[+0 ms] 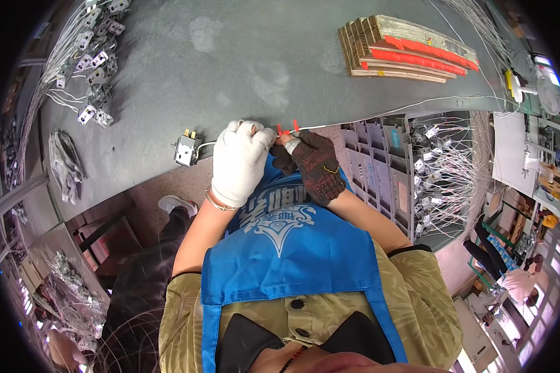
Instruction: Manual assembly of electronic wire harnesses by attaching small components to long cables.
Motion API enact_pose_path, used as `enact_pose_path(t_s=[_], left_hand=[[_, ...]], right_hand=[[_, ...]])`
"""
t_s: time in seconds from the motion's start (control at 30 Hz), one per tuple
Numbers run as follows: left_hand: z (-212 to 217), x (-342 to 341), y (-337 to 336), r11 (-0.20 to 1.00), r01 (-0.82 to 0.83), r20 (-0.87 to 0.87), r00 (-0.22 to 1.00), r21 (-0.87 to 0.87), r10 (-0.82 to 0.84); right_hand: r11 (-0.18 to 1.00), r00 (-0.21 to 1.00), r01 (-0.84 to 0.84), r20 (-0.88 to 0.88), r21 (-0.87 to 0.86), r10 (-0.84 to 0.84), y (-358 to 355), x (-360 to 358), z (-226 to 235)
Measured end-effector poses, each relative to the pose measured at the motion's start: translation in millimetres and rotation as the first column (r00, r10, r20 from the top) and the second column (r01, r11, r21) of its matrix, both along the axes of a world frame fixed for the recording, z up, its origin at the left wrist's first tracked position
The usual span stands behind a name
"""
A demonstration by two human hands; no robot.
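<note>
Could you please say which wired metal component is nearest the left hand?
The lone component at the front edge of the table; the others are grouped farther away.

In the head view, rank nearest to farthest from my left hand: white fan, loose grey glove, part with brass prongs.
From your left hand:
1. Part with brass prongs: just left.
2. Loose grey glove: farther left.
3. White fan: far right.

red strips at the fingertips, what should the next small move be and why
Probably pinch the red strips down against the white cable, as they seem to stick up beside it. The white-gloved left hand and dark-gloved right hand already meet right there, though just how the strips are attached is hidden.
</note>
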State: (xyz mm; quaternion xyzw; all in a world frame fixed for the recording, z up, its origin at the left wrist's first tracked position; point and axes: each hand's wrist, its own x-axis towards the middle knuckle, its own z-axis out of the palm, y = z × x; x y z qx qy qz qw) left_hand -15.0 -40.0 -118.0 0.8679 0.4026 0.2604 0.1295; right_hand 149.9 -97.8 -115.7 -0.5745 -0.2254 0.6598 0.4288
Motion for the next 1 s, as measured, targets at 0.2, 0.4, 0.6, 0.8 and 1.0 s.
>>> enact_pose_path(t_s=[0.2, 0.4, 0.6, 0.8, 1.0], left_hand=[[0, 2, 0, 1.000, -0.008, -0.020, 1.000, 0.001, 0.008], [10, 1, 4, 0.998, 0.001, 0.029, 1.000, -0.065, 0.001], [25, -12, 13, 0.978, 0.107, 0.160, 0.984, -0.178, -0.079], [39, -11, 21, 0.940, 0.217, 0.129, 0.974, -0.264, -0.188], [57, -2, 53, 0.582, 0.339, 0.260, 0.941, -0.739, -0.218]], right_hand=[[0.999, 1.000, 0.004, -0.020, 0.032, -0.003, 1, 0, 0], [0.968, 0.907, 0.038, -0.398, -0.250, -0.138, -17, 15, -10], [0.991, 0.893, 0.130, -0.440, 0.041, -0.099, -27, 145, 8], [0.763, 0.812, 0.558, -0.405, 0.326, -0.421, -27, 234, 40], [0.776, 0.892, 0.435, -0.097, 0.458, -0.442, -34, 242, 80]])
